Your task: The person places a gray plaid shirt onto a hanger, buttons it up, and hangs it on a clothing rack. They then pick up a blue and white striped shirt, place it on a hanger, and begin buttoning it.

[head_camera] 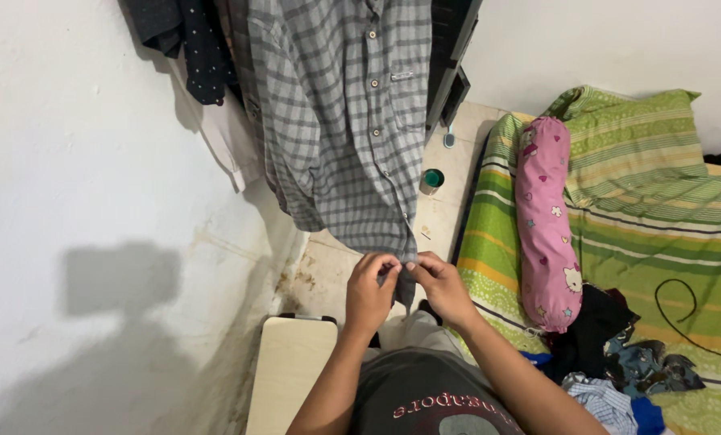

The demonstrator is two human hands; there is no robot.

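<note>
The grey checked shirt hangs full length against the white wall, so its front placket falls straight and the bottom hem sits within reach. The left hand and right hand meet at that hem, each pinching one front edge between fingertips, apparently at the lowest button. A pink bolster lies on the green striped bedding just beside.
</note>
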